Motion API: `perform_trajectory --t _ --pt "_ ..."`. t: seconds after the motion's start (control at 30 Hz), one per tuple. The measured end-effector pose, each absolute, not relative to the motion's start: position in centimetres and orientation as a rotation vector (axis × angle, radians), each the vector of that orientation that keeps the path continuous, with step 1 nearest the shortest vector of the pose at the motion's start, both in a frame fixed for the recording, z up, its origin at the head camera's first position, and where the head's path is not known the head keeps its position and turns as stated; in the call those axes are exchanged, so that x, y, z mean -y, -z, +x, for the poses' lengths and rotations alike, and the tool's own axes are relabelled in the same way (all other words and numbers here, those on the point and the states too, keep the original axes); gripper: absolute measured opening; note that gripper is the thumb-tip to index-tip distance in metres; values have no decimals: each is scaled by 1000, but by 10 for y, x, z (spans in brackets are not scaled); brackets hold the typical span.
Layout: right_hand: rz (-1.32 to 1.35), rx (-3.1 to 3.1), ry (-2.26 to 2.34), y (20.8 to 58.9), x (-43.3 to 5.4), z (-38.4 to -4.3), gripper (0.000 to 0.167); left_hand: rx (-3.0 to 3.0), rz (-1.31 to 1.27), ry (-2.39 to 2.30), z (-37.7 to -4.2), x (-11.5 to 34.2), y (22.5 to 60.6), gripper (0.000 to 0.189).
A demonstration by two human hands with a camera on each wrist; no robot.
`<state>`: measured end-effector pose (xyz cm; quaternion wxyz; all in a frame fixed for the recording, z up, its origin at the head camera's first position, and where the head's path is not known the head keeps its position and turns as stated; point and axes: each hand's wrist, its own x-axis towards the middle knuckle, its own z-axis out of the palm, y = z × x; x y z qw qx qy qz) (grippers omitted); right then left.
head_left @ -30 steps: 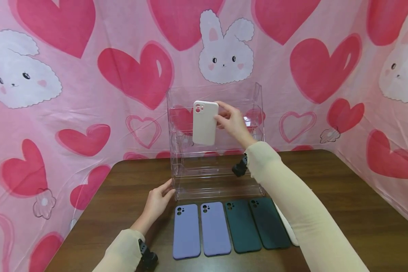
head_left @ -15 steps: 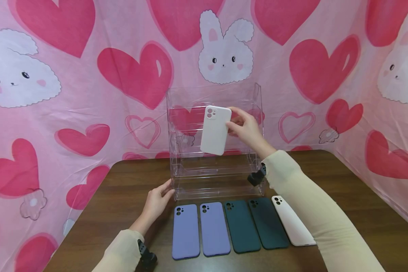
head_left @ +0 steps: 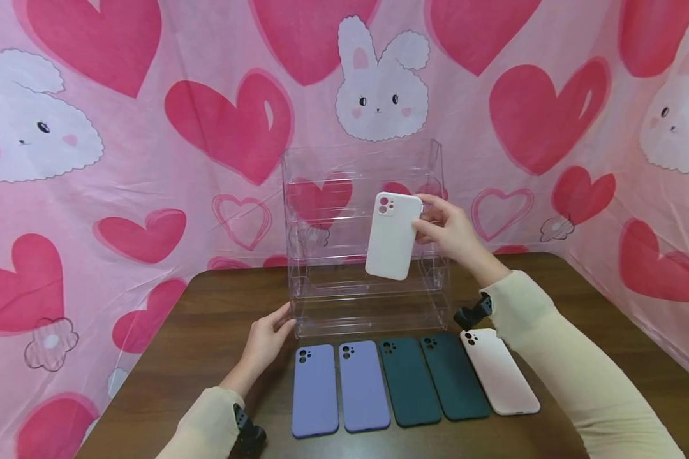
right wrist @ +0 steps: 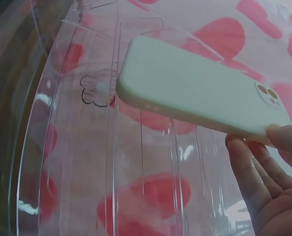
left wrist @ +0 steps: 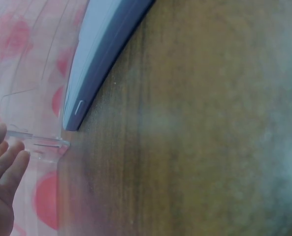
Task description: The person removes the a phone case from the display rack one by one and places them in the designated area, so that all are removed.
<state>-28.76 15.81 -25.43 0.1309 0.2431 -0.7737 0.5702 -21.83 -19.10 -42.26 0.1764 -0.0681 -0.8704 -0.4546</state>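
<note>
My right hand [head_left: 449, 233] pinches a white phone case [head_left: 393, 236] by its right edge, thumb on the near side. The case hangs tilted in front of a clear tiered display rack [head_left: 367, 331], its camera cutouts at the top. Seen in the right wrist view, the fingers lie behind the edge of this case [right wrist: 185, 88], and clear tiers stand behind it. My left hand [head_left: 266, 335] rests its fairly straight fingers at the rack's lower left corner. The left wrist view shows the fingertips [left wrist: 20, 160] beside the rack's clear edge [left wrist: 47, 142].
In front of the rack lies a row of phone cases on the wooden table [head_left: 207, 357]: a purple case [head_left: 315, 395], another purple case [head_left: 364, 389], a dark green case [head_left: 410, 386], another dark green case [head_left: 456, 379] and a white case [head_left: 502, 376]. A heart-patterned cloth [head_left: 229, 38] hangs behind.
My right hand has carried the white phone case rightward and down across the rack's front. The white case on the table has come out from behind the sleeve. My left hand stays put.
</note>
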Motion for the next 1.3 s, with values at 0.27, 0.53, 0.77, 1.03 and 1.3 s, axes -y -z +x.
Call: perform_trajectory --t 0.27,0.53,0.77,1.03,1.3 --pt "685 2313 -1660 261 -184 -276 50 2493 -173 1299 -218 191 422 45" --pt "685 2312 -1680 271 -213 -268 49 2492 -165 1318 -219 192 422 45" --pt "646 2380 -1609 283 -239 -263 53 2515 -149 1327 -219 192 423 46" --pt "636 2440 -1586 298 -268 -257 54 2501 -157 1335 -218 192 424 45" --pt "573 2567 -1599 317 -304 -253 57 2503 -149 1348 -218 192 424 45"
